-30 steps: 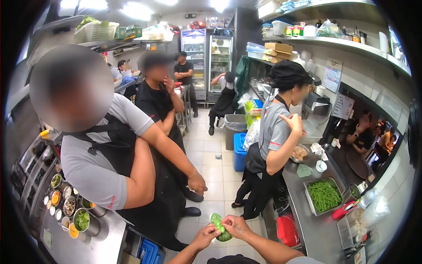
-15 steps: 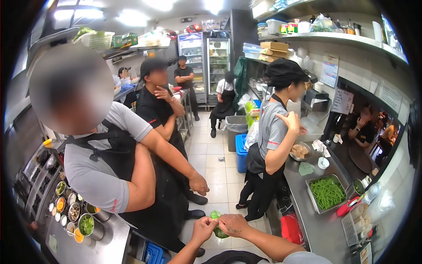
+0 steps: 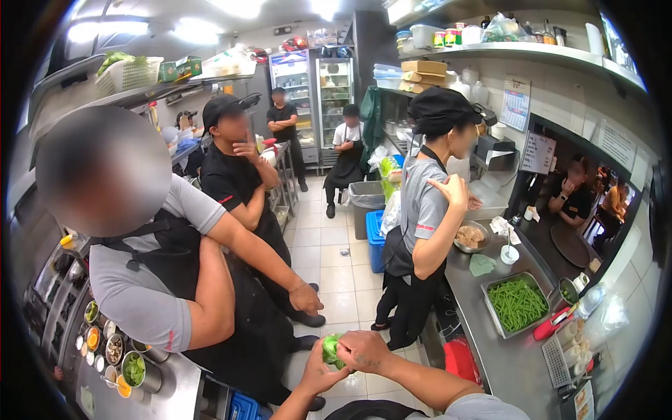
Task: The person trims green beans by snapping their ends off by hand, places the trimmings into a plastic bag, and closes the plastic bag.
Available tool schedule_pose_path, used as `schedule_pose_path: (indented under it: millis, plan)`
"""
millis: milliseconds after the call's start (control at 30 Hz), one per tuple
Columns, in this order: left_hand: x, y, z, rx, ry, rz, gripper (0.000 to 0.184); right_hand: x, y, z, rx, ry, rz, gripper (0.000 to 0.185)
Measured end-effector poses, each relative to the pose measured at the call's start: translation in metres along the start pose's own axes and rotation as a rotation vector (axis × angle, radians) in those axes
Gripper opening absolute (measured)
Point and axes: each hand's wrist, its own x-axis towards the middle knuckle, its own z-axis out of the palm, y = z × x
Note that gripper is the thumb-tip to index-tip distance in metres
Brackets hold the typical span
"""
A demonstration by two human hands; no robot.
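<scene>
At the bottom centre, above the tiled floor, my left hand is wrapped round a bright green bundle, which looks leafy or bagged. My right hand is closed against the bundle's right side, its back towards the camera. Its fingertips are hidden, so what they pinch cannot be made out. Beside my left hand, a co-worker's hand hangs a little higher up. The lower part of the bundle is covered by my fingers.
Co-workers stand left and right of the aisle; another sits at the back. The right counter holds a tray of green beans and a metal bowl. Containers of ingredients, including a pot of leaves, stand on the left counter. A blue bin stands mid-aisle.
My left hand has moved from pinching the bundle to wrapping round it, and both hands have come slightly left. The view has shifted. The seated co-worker's raised arms have come down.
</scene>
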Motion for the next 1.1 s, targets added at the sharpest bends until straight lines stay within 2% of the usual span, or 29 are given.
schedule_pose_path:
  millis: [67, 133, 167, 200, 267, 333, 367, 400, 467, 533, 600, 667, 733, 833, 900, 933, 1000, 1033, 1067, 1100]
  plan:
    - [0.005, -0.011, -0.002, 0.090, -0.045, -0.025, 0.073, 0.003, 0.003, -0.006, -0.045, 0.032, -0.052, 0.020]
    - [0.012, -0.003, -0.002, 0.272, -0.041, 0.054, 0.060, 0.007, 0.003, -0.012, -0.085, 0.061, -0.099, 0.020]
    - [0.013, -0.002, -0.001, 0.271, -0.041, 0.053, 0.060, 0.012, 0.004, -0.017, -0.066, 0.131, -0.096, 0.020]
    - [0.015, -0.002, 0.000, 0.309, 0.013, 0.067, 0.057, 0.018, 0.003, -0.022, -0.047, 0.202, -0.092, 0.021]
    - [0.021, -0.007, -0.001, 0.343, 0.065, 0.082, 0.054, 0.029, -0.008, -0.039, -0.001, 0.163, -0.051, 0.016]
    - [0.035, -0.008, -0.006, -0.293, 0.021, -0.472, 0.047, 0.035, -0.018, -0.052, 0.090, 0.084, 0.032, 0.043]
    - [0.040, 0.003, -0.006, -0.333, 0.067, -0.371, 0.042, 0.030, -0.008, -0.051, 0.012, -0.068, -0.027, 0.074]
    - [0.053, 0.005, -0.007, -0.154, 0.116, -0.214, 0.046, 0.028, -0.004, -0.050, 0.009, -0.070, -0.022, 0.074]
    - [0.076, 0.025, -0.011, -0.376, 0.110, -0.216, 0.050, 0.028, -0.001, -0.047, -0.054, -0.134, -0.154, 0.075]
    - [0.100, 0.064, -0.019, -0.269, -0.040, -0.047, 0.058, 0.034, 0.012, -0.046, -0.071, 0.028, -0.221, 0.078]
    - [0.123, 0.105, -0.019, -0.433, -0.164, 0.167, 0.076, 0.065, 0.000, -0.079, -0.214, 0.296, -0.401, 0.070]
    - [0.138, 0.192, -0.021, -0.560, -0.250, 0.335, 0.097, 0.102, -0.012, -0.122, -0.258, 0.478, -0.628, 0.066]
    - [0.153, 0.251, -0.023, -0.461, -0.177, 0.644, 0.110, 0.135, -0.046, -0.169, -0.286, 0.617, -0.820, 0.056]
    - [0.143, 0.335, -0.031, -0.349, -0.041, 0.746, 0.124, 0.177, -0.079, -0.218, -0.319, 0.732, -1.032, 0.045]
    - [0.138, 0.357, -0.037, -0.303, 0.006, 0.815, 0.124, 0.203, -0.093, -0.237, -0.392, 0.917, -1.211, 0.036]
    - [0.135, 0.368, -0.040, -0.280, 0.032, 0.848, 0.124, 0.214, -0.095, -0.241, -0.410, 0.987, -1.226, 0.039]
    - [0.129, 0.370, -0.045, -0.220, 0.085, 0.889, 0.120, 0.235, -0.074, -0.237, -0.498, 1.133, -1.107, 0.046]
    - [0.126, 0.368, -0.048, -0.207, 0.096, 0.897, 0.118, 0.254, -0.049, -0.232, -0.538, 1.159, -0.913, 0.049]
    - [0.123, 0.366, -0.051, -0.193, 0.107, 0.905, 0.116, 0.280, -0.006, -0.227, -0.589, 1.126, -0.585, 0.056]
    - [0.116, 0.359, -0.052, -0.207, 0.070, 0.837, 0.113, 0.282, 0.030, -0.216, -0.718, 1.001, -0.241, 0.058]
